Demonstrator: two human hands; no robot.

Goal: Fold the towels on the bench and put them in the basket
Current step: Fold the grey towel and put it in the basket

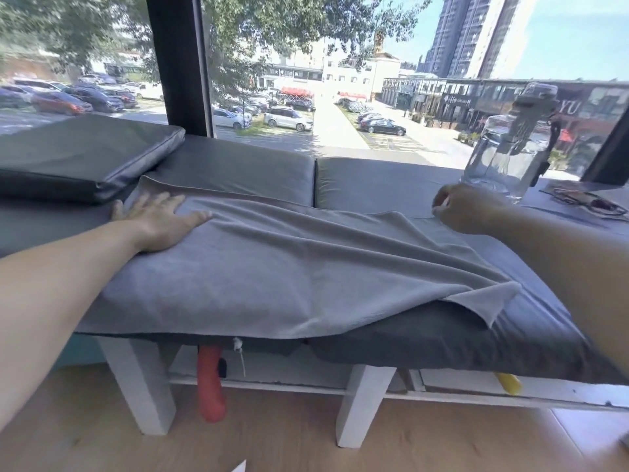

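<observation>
Left hand (160,221) lies flat, fingers straight, pressing the towel (272,267) at 9 o'clock. Right hand (466,207), curled, seems to pinch its far edge at 2 o'clock. Towel lies spread over the surface (391,185), unfolded; no basket in view, so task's barely started.

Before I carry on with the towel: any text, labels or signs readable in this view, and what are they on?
"YU": large pale letters on the dark shopfront outside the window, seen beside the clear water bottle; any letters before them are hidden.
Pale sign on the next shopfront: too blurred to read.
Towel, bottle: no label legible.
</observation>
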